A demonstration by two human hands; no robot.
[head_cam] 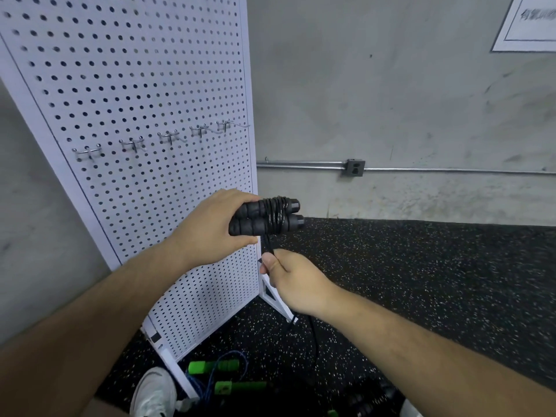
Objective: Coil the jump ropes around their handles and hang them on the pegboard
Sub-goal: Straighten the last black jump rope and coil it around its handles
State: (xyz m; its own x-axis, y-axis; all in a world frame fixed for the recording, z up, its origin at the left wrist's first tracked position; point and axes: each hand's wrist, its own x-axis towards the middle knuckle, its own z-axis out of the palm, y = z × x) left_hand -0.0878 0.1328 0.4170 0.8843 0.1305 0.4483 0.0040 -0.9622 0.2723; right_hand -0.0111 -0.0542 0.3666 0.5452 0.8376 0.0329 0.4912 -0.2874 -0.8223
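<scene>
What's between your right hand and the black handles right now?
Head view: only a short stretch of black rope runs from the coil on the handles down into the pinch of the right hand.

White pegboard (135, 85) dotted with dark holes, black handles (249, 210) and black rope (275, 218), green handles (210, 366) seen below the pegboard, black floor (421, 281) flecked white

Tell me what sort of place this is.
Probably a gym or its equipment corner: speckled rubber floor, a white pegboard with hooks by a concrete wall, a black jump rope half coiled in hand, a green jump rope on the floor.
</scene>
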